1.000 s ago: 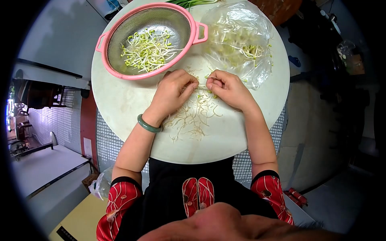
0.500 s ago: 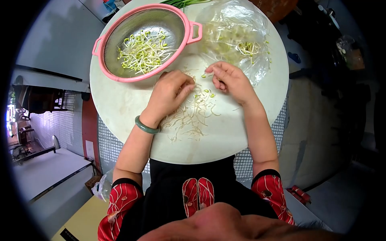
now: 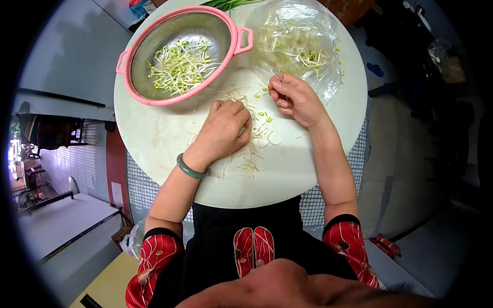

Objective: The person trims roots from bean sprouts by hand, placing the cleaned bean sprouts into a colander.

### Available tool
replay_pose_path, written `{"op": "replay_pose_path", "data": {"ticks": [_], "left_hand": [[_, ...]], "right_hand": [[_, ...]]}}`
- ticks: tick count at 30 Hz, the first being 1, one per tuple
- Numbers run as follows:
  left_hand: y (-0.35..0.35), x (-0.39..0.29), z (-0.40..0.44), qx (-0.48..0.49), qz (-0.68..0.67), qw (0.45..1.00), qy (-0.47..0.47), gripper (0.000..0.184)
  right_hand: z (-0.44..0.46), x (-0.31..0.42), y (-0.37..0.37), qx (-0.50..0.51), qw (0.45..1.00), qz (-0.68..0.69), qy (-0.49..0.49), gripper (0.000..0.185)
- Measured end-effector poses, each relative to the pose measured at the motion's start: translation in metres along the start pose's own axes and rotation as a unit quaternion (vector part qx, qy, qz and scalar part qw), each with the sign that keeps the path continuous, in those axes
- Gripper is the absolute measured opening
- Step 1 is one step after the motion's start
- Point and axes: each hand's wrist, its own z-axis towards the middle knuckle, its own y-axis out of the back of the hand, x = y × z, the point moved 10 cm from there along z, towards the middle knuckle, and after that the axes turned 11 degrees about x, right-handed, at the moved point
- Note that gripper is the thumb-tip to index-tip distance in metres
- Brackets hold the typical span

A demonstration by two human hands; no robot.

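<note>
My left hand (image 3: 224,127), with a green bangle on its wrist, rests with curled fingers over thin root scraps (image 3: 246,154) on the round white table (image 3: 164,133). What its fingers hold is hidden. My right hand (image 3: 295,97) is raised near the plastic bag, thumb and fingers pinched together; anything between them is too small to tell. Sprouts (image 3: 182,66) lie in the pink-rimmed metal colander (image 3: 138,95) at the upper left. More sprouts show in the clear plastic bag (image 3: 295,25). A few loose green sprout heads (image 3: 261,114) lie between my hands.
Long green stalks (image 3: 231,4) lie at the table's far edge, behind the colander and bag. To the left is a white-topped surface (image 3: 72,220). A blue slipper (image 3: 375,69) is on the floor at the right.
My right hand has moved away from my left, its fingers opening and then closing again. My left hand has shifted slightly toward me and turned over the scraps. The view has shifted a little.
</note>
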Motion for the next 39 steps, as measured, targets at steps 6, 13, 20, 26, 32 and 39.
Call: {"op": "replay_pose_path", "data": {"ticks": [6, 13, 20, 26, 32, 39], "left_hand": [[0.012, 0.031, 0.0, -0.009, -0.148, 0.986, 0.076, 0.013], [-0.001, 0.069, -0.01, -0.105, -0.437, 0.884, 0.132, 0.016], [-0.013, 0.063, -0.005, -0.101, -0.53, 0.833, 0.117, 0.029], [-0.012, 0.053, -0.004, -0.094, -0.508, 0.846, 0.128, 0.028], [0.012, 0.043, -0.006, -0.115, -0.237, 0.96, 0.094, 0.012], [0.035, 0.016, -0.006, -0.168, -0.061, 0.984, 0.025, 0.01]], "right_hand": [[0.0, 0.0, -0.006, 0.009, 1.0, -0.002, -0.011, 0.017], [0.003, -0.009, -0.009, 0.014, 0.999, -0.035, -0.028, 0.015], [0.004, -0.01, -0.021, -0.001, 0.99, -0.135, -0.03, 0.017], [0.012, -0.018, -0.022, 0.003, 0.987, -0.156, 0.023, 0.019], [0.005, -0.012, -0.019, -0.013, 0.979, -0.2, -0.037, 0.018], [0.005, -0.01, -0.024, -0.002, 0.966, -0.26, -0.016, 0.019]]}}
